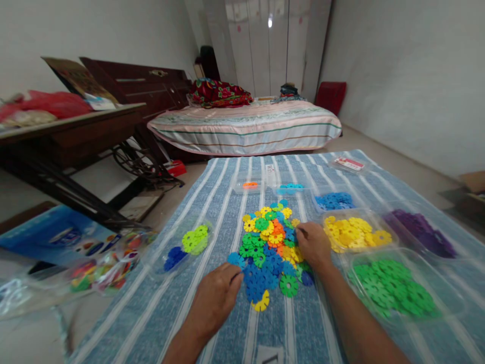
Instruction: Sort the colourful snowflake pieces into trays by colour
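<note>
A heap of flat plastic snowflake discs in yellow, green, orange and blue lies in the middle of a blue striped cloth. My left hand rests at the heap's near-left edge, fingers curled down onto blue discs. My right hand sits at the heap's right edge, fingers bent and pinched among the discs. What either hand holds is hidden under the fingers.
Clear trays ring the heap: yellow discs, green discs, purple discs, blue discs, lime and dark blue discs. A bag of mixed discs lies left. A bed and a dark table stand behind.
</note>
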{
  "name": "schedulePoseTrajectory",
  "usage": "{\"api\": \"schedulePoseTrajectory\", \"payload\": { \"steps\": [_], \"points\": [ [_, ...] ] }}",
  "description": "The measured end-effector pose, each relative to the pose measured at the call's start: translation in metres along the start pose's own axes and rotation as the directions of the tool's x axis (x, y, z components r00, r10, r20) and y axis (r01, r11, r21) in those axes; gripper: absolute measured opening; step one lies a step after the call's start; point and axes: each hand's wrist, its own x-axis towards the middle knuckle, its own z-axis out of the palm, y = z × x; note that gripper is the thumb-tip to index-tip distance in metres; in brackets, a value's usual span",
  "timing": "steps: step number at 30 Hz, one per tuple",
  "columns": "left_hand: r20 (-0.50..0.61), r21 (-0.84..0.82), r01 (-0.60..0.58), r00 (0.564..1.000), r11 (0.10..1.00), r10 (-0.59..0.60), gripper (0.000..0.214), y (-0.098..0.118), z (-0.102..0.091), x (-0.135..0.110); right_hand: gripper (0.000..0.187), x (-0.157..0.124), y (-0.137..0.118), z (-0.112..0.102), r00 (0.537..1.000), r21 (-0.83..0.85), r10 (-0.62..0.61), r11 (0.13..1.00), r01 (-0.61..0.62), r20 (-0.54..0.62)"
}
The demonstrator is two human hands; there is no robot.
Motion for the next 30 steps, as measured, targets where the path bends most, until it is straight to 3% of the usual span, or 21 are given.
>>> {"api": "schedulePoseTrajectory", "payload": {
  "steps": [4, 8, 10, 13, 14, 16, 19, 23, 27, 30],
  "points": [
    [-0.042, -0.156, 0.11, 0.992, 0.982, -0.118, 0.029, 0.02, -0.007, 0.033, 0.018, 0.0, 0.0, 0.001, 1.0, 0.021, 0.006, 1.0, -0.005, -0.005],
    [-0.005, -0.399, 0.106, 0.993, 0.911, -0.117, 0.022, 0.061, 0.001, 0.088, 0.017, 0.001, -0.001, 0.002, 1.0, 0.031, 0.009, 0.999, -0.008, -0.01],
    [0.024, -0.575, 0.09, 0.995, 0.813, -0.093, 0.017, 0.089, 0.007, 0.119, 0.017, 0.001, -0.001, 0.003, 1.0, 0.032, 0.011, 0.999, -0.01, -0.023],
    [0.045, -0.821, 0.068, 0.997, 0.566, -0.055, 0.017, 0.13, 0.013, 0.157, 0.018, 0.001, 0.0, 0.004, 1.0, 0.036, 0.009, 0.999, -0.008, -0.025],
    [0.026, -0.843, 0.055, 0.998, 0.535, -0.062, 0.019, 0.139, 0.014, 0.166, 0.018, 0.001, 0.0, 0.004, 1.0, 0.036, 0.01, 0.999, -0.009, -0.018],
    [-0.028, -0.829, 0.016, 0.997, 0.56, -0.07, 0.021, 0.148, 0.016, 0.175, 0.018, 0.002, 0.0, 0.003, 1.0, 0.028, 0.016, 0.999, -0.016, -0.005],
    [-0.066, -0.721, -0.043, 0.998, 0.691, -0.007, 0.018, 0.133, 0.018, 0.169, 0.019, 0.001, -0.001, 0.001, 1.0, 0.018, 0.022, 1.0, -0.022, -0.01],
    [-0.044, -0.515, -0.077, 0.997, 0.853, 0.063, 0.016, 0.086, 0.012, 0.131, 0.018, 0.001, -0.001, 0.0, 1.0, 0.026, 0.013, 1.0, -0.012, -0.021],
    [0.055, -0.297, -0.01, 0.998, 0.955, 0.027, 0.016, 0.046, -0.002, 0.082, 0.018, 0.0, 0.0, 0.0, 1.0, 0.016, 0.005, 1.0, -0.005, -0.016],
    [0.151, -0.18, 0.059, 0.988, 0.982, -0.031, 0.016, 0.03, -0.009, 0.048, 0.018, 0.0, 0.001, -0.001, 1.0, 0.008, 0.002, 1.0, -0.002, -0.008]
  ]
}}
